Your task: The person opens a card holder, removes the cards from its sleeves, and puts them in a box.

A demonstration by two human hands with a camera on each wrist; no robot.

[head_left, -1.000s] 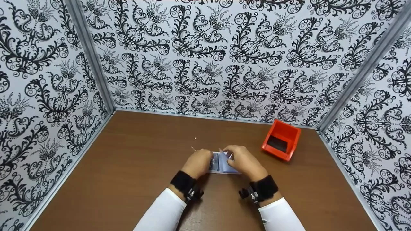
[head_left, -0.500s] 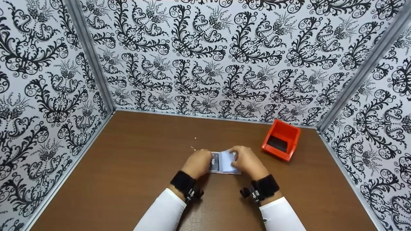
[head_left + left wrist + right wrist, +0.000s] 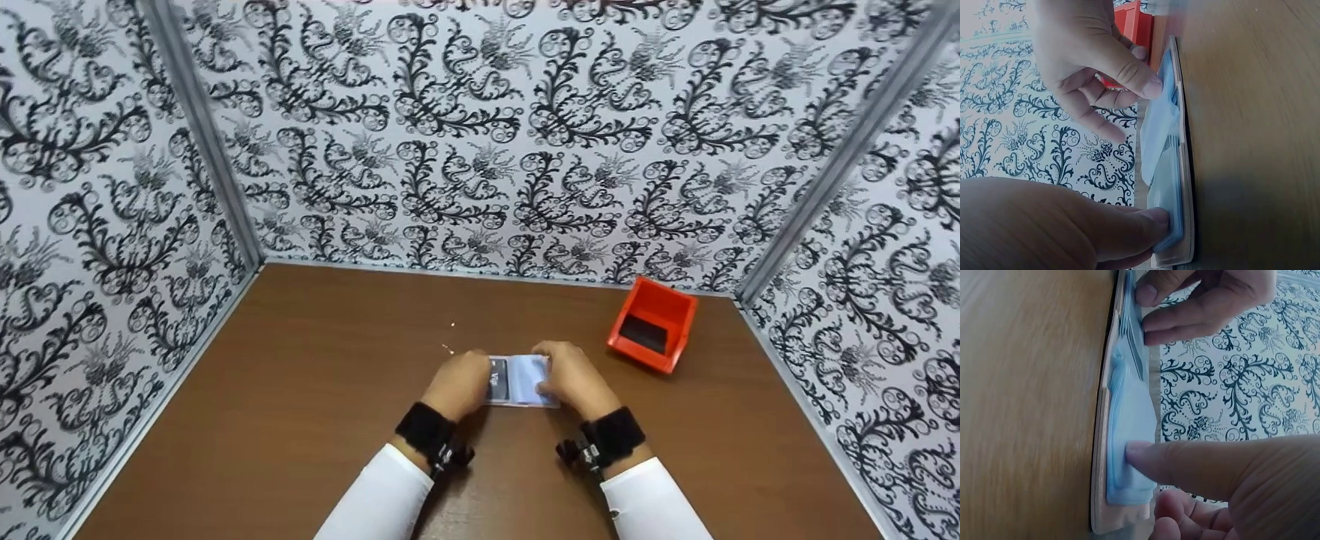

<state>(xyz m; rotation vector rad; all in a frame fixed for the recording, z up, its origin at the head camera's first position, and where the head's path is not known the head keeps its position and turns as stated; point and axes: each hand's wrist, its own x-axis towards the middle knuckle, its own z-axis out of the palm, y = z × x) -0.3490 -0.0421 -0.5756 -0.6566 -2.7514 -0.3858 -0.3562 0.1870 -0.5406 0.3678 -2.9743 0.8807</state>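
Observation:
A small card holder (image 3: 525, 381) lies spread on the brown table, its clear plastic sleeves (image 3: 1131, 422) stacked on both halves. Under the left half's plastic shows a dark card (image 3: 498, 380) with white lettering. My left hand (image 3: 459, 381) holds that half by its outer end, the thumb (image 3: 1154, 220) on the sleeves. Over the right half is my right hand (image 3: 574, 379), its thumb (image 3: 1143, 453) pressing on the pale sleeve. The other right fingers bend loosely beside the holder, apart from the sleeve in the left wrist view. Both palms are hidden from the head view.
A red open bin (image 3: 654, 322) with a dark panel at its front stands at the back right. Tiny white bits (image 3: 448, 349) lie behind my left hand. Patterned walls (image 3: 480, 150) enclose the table at the back and sides.
The pale sleeve that stood raised from the middle has come down to the right with my right hand and lies over the right half. My left hand stays in place.

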